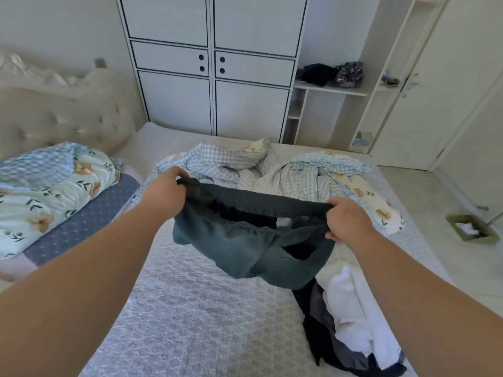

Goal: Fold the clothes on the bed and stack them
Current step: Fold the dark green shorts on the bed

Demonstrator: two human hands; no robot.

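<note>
Holding dark green shorts up by the waistband

Stretching between my two hands, the dark green shorts (245, 248) hang in the air above the bed (177, 308). My left hand (166, 194) has its fingers curled round the left end of the elastic waistband, up and a little farther from me. My right hand (345, 221) pinches the right end of the same band, thumb on top, slightly lower and nearer. The waistband runs taut from one grip to the other, and the rest of the cloth sags below it in loose folds, the lower hem dangling just over the quilted bedspread. I cannot tell whether the lowest fold touches the cover.

Under my right forearm, at the near right edge of the bed, lies a heap of unfolded clothes (351, 322): white pieces on top, dark and grey ones beneath. The bottom corner of the shorts hangs just beside this heap.

Beyond the shorts a checked blue duvet (294, 172) is bunched across the far half of the bed. To my left a floral pillow (46, 194) rests against the padded headboard (62, 115). A white wardrobe (212, 66) stands behind the bed.
</note>
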